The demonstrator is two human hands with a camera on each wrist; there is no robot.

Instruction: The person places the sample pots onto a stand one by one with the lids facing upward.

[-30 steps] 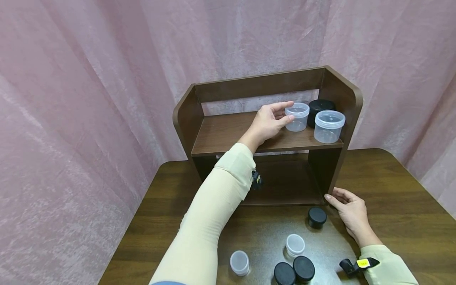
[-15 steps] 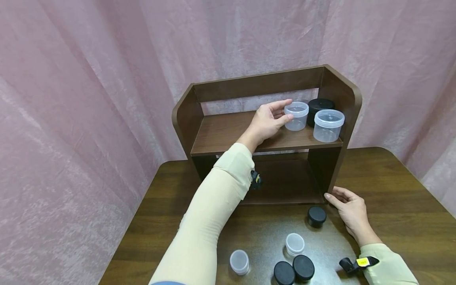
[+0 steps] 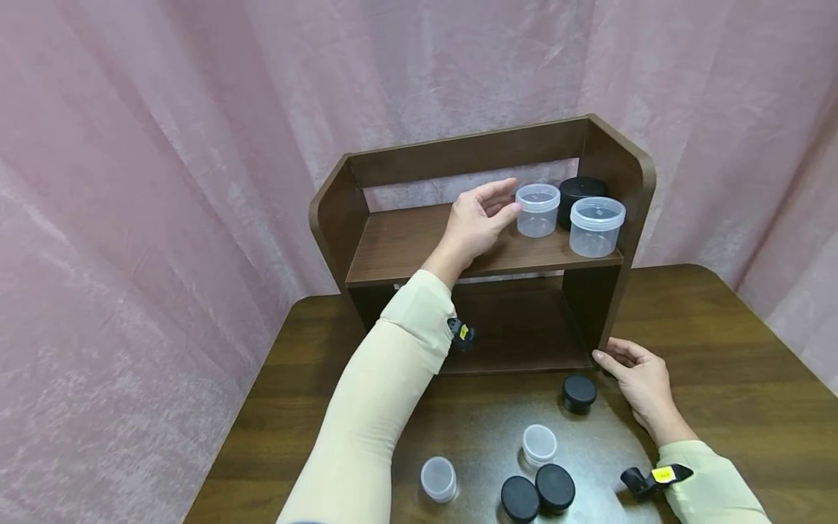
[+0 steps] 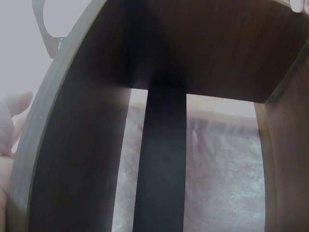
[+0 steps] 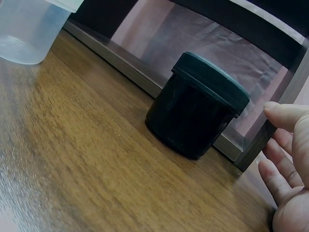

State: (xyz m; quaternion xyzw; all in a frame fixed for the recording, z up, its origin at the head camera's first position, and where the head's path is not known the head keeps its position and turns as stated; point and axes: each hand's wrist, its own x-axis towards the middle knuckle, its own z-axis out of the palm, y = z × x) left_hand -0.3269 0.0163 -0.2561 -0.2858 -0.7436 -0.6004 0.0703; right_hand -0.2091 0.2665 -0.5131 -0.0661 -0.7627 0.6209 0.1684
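Observation:
On the upper board of a brown two-tier shelf [image 3: 419, 236] stands a clear lidded jar [image 3: 538, 211]. Just left of it is my left hand [image 3: 474, 222], thumb and forefinger spread at its side, with the jar apart or barely touching. Part of that hand [image 4: 7, 130] shows beyond the board in the left wrist view. My right hand [image 3: 644, 386] grips the lower front edge of the right side panel, thumb in front and fingers outside. Beside it a small black jar [image 5: 193, 111] stands on the table. A larger clear jar [image 3: 596, 229] and a black jar [image 3: 581, 191] stand at the upper board's right end.
Nearer on the wooden table [image 3: 262, 437] are a white-lidded small jar [image 3: 439, 479], another white-lidded jar [image 3: 540, 444], and two black-lidded jars, one left [image 3: 520, 498] and one right [image 3: 555, 486]. A pink curtain [image 3: 196, 182] hangs behind.
My left thumb and forefinger have come away leftward from the clear jar, which stays on the board. The right hand keeps its place on the shelf. The whole view has shifted slightly.

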